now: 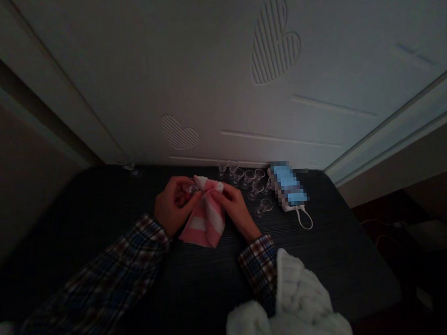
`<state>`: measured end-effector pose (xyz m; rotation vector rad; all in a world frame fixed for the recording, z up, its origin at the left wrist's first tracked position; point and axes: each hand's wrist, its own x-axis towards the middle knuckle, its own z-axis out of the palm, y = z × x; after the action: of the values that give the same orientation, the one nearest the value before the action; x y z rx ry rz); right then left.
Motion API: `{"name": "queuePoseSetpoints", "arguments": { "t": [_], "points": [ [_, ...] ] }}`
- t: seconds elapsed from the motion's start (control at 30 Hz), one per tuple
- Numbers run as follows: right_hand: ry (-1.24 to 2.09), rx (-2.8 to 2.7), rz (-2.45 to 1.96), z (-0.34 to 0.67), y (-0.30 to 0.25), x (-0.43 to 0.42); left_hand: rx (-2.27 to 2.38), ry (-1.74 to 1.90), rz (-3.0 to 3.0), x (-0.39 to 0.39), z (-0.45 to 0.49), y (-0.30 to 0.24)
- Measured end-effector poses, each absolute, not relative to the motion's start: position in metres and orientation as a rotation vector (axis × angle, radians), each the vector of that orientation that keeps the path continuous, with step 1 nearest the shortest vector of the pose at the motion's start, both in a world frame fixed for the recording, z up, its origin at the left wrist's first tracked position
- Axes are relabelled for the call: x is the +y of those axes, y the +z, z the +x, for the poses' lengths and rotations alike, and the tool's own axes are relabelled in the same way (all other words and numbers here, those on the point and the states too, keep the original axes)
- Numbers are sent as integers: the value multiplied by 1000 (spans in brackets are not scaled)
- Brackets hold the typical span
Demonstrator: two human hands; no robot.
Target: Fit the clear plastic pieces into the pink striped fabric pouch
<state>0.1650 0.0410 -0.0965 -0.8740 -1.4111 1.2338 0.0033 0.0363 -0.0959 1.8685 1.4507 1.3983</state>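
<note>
Between the fingers of my left hand (pixel 175 202) is a small clear glass (pixel 190 187), its outline partly covered by the fingers. A pink and white striped cloth (pixel 207 218) hangs beside it, its upper edge against the glass. My right hand (pixel 235 207) is closed on the top of the cloth, pinching it near the glass. Just beyond the right hand stand several small clear footed glasses (pixel 249 177) in a loose group. One more glass (pixel 265 207) is nearer to me, apparently tilted or lying over.
A phone (pixel 290 185) with a white cable loop (pixel 305 219) lies right of the glasses. Another clear glass (pixel 129 165) is at the far left edge of the dark table (pixel 318 262). A white panel (pixel 212 88) with heart reliefs rises behind. Pale fluffy fabric (pixel 301 298) shows in front.
</note>
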Motion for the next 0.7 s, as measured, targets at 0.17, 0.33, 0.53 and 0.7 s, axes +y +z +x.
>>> {"name": "queuePoseSetpoints", "arguments": {
  "t": [0.17, 0.33, 0.53, 0.7],
  "points": [
    [1193, -1368, -880, 167, -100, 43, 1464, 1442, 1785, 36, 4, -95],
    [1062, -1390, -942, 168, -99, 42, 1500, 1405, 1799, 37, 4, -93],
    [979, -1466, -936, 167, -95, 42, 1271, 1253, 1803, 35, 5, -93],
    [1087, -1483, -916, 165, -94, 41, 1213, 1235, 1811, 35, 5, -93]
  ]
}}
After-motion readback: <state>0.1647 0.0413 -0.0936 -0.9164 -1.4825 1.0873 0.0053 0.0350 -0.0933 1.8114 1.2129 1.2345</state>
